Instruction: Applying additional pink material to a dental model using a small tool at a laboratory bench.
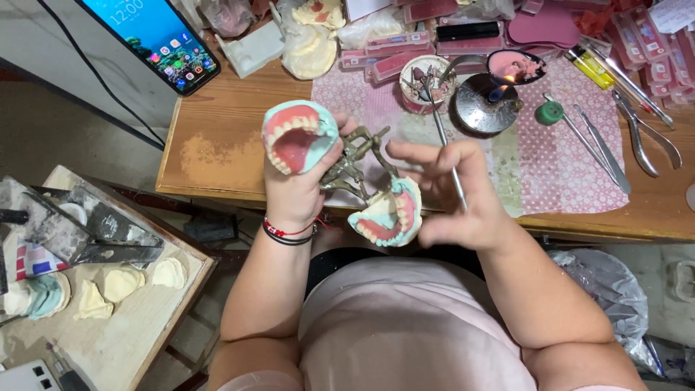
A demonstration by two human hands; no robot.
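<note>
The left hand (pixel 297 185) has its grip closed around a brass-coloured dental articulator (pixel 355 163) swung open above the counter (pixel 217 145) edge, so the upper denture model (pixel 298 136) faces up and the lower one (pixel 387 213) hangs by the lap. The right hand (pixel 452 192) pinches a slim metal wax instrument (pixel 449 156) (fingers otherwise spread). Beyond it a spirit lamp (pixel 486 101) burns. This looks like wax trimming of the set teeth; the next move probably calls for steadying the tip against the pink gum.
</note>
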